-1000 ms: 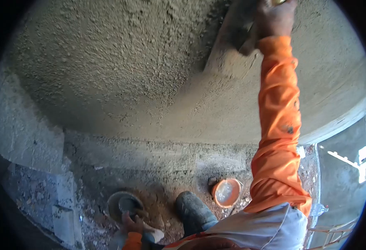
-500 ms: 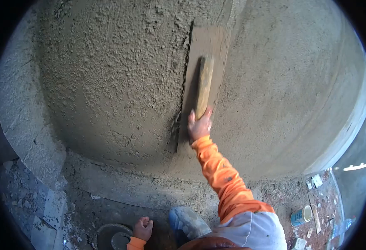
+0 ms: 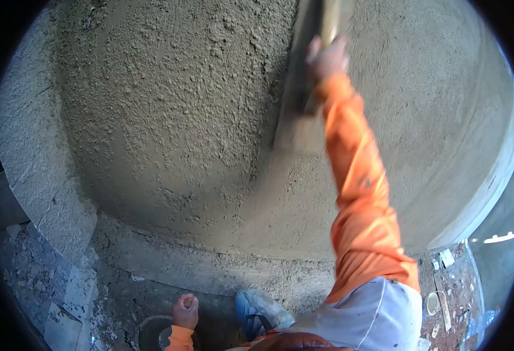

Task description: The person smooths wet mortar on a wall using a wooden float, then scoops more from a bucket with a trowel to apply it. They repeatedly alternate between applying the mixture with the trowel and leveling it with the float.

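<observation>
Gripping a float [image 3: 298, 88] by its handle in the right hand [image 3: 329, 57], high on the wall [image 3: 181, 117]. Holding the left hand [image 3: 185, 311] before the wall, near a bucket [image 3: 154, 318] — with fingers curled, cannot tell how tightly.

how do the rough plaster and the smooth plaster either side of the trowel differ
The rough plaster is lumpy and grainy, the smooth plaster mostly even. The rough plaster lies left of the trowel in the picture, the smooth plaster right. Both look greyish.

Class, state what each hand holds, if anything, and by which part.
The right hand grips a long float by its handle; the left hand shows nothing held.
</observation>
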`<state>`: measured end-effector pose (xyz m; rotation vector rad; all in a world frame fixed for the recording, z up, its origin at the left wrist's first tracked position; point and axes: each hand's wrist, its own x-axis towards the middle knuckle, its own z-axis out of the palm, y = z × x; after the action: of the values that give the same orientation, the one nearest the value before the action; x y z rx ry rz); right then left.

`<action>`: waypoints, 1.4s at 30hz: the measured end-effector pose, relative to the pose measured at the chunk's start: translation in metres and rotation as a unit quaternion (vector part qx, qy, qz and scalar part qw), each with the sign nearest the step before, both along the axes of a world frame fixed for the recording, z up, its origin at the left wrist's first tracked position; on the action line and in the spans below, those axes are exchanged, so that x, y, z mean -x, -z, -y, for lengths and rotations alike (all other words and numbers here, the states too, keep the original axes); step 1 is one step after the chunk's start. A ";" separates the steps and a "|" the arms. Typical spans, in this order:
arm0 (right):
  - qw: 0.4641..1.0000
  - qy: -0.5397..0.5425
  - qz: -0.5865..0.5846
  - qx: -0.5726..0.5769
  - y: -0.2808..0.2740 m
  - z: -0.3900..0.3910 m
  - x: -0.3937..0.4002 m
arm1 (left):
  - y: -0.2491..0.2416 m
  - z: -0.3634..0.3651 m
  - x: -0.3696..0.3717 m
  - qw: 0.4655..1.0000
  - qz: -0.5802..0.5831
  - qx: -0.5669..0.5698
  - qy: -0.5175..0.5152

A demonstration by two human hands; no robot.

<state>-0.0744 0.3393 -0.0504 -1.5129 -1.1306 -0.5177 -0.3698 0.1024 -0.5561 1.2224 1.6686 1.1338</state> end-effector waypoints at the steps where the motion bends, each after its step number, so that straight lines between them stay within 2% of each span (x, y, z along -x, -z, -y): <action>1: 0.998 -0.021 -0.012 0.058 0.047 0.005 0.005 | -0.005 0.000 -0.006 0.999 0.025 -0.006 0.028; 2: 0.997 -0.028 -0.015 0.070 0.091 0.008 0.008 | -0.008 0.002 -0.009 0.997 0.050 -0.013 0.055; 4: 0.993 -0.016 -0.047 0.107 0.155 0.015 0.003 | 0.003 0.007 -0.009 0.996 0.012 -0.031 0.079; 6: 0.999 -0.014 0.030 0.007 0.159 0.014 -0.025 | 0.003 0.010 -0.007 0.993 -0.017 -0.064 0.102; 7: 0.999 0.011 0.031 0.009 0.125 0.015 -0.038 | 0.000 0.012 -0.006 0.994 -0.008 -0.051 0.099; 9: 0.996 0.005 0.061 -0.073 0.029 0.009 -0.067 | -0.001 0.009 -0.003 0.995 0.003 -0.042 0.085; 10: 0.990 -0.031 0.005 -0.141 -0.022 0.013 -0.068 | 0.004 0.010 -0.002 0.996 0.006 -0.035 0.087; 11: 0.992 -0.049 -0.032 -0.112 -0.077 0.015 -0.075 | 0.009 0.011 -0.002 0.995 0.007 -0.025 0.092; 12: 0.977 0.058 0.007 -0.206 -0.129 -0.003 -0.093 | 0.012 0.009 -0.003 0.996 0.009 -0.021 0.091; 13: 0.983 0.076 -0.007 -0.169 -0.168 -0.011 -0.101 | 0.016 0.008 -0.003 0.995 -0.004 -0.020 0.102; 14: 0.990 0.050 -0.007 -0.128 -0.183 -0.003 -0.092 | 0.021 0.011 -0.002 0.993 -0.017 -0.014 0.114; 15: 0.990 -0.025 0.003 -0.139 -0.175 0.004 -0.077 | 0.023 0.013 -0.002 0.993 -0.018 0.002 0.113; 16: 0.984 -0.099 0.009 -0.148 -0.153 0.008 -0.061 | 0.021 0.011 -0.004 0.993 0.005 0.004 0.116; 17: 0.974 0.010 0.132 -0.183 -0.128 -0.004 -0.053 | 0.019 0.008 -0.007 0.993 0.029 0.003 0.117; 20: 0.976 -0.022 0.209 -0.058 -0.010 -0.001 -0.012 | 0.006 0.005 -0.015 0.991 0.042 0.020 0.124; 21: 0.968 -0.048 0.230 -0.094 0.038 -0.008 -0.009 | 0.005 0.006 -0.018 0.991 0.041 0.027 0.126; 22: 0.988 -0.062 0.134 0.034 0.070 0.015 0.015 | 0.004 0.006 -0.021 0.990 0.043 0.027 0.135; 23: 0.978 -0.037 0.206 0.023 0.107 -0.013 -0.006 | 0.002 0.006 -0.026 0.988 0.046 0.027 0.142; 24: 0.977 -0.067 0.188 0.071 0.138 -0.002 0.000 | -0.003 0.008 -0.029 0.989 0.044 0.027 0.141; 26: 0.968 -0.089 0.216 0.090 0.203 0.008 -0.003 | -0.011 0.011 -0.030 0.985 0.038 0.025 0.167; 31: 0.921 -0.111 0.206 0.310 0.361 0.030 -0.057 | -0.013 0.029 -0.024 0.988 -0.011 -0.009 0.154; 33: 0.920 -0.112 0.209 0.312 0.401 0.046 -0.089 | -0.016 0.041 -0.019 0.987 -0.029 -0.023 0.154; 36: 0.919 -0.109 0.264 0.271 0.344 0.049 -0.115 | -0.019 0.042 -0.012 0.989 -0.054 -0.020 0.138; 37: 0.942 -0.044 0.254 0.215 0.300 0.042 -0.105 | -0.018 0.042 -0.011 0.990 -0.051 -0.021 0.126; 39: 0.971 0.029 0.231 0.045 0.187 0.017 -0.096 | -0.012 0.042 -0.008 0.991 -0.071 -0.024 0.112; 40: 0.988 0.045 0.130 0.064 0.116 0.032 -0.074 | -0.014 0.042 -0.008 0.991 -0.069 -0.014 0.115; 41: 0.992 0.005 0.118 -0.040 0.058 0.026 -0.077 | -0.017 0.040 -0.009 0.990 -0.078 -0.017 0.113; 42: 0.962 0.087 0.214 -0.147 -0.008 0.009 -0.090 | -0.021 0.038 -0.010 0.990 -0.086 -0.021 0.111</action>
<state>0.0156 0.3304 -0.0420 -1.2754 -1.1873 -1.1253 -0.3594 0.0641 -0.5356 1.5291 1.5920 0.9543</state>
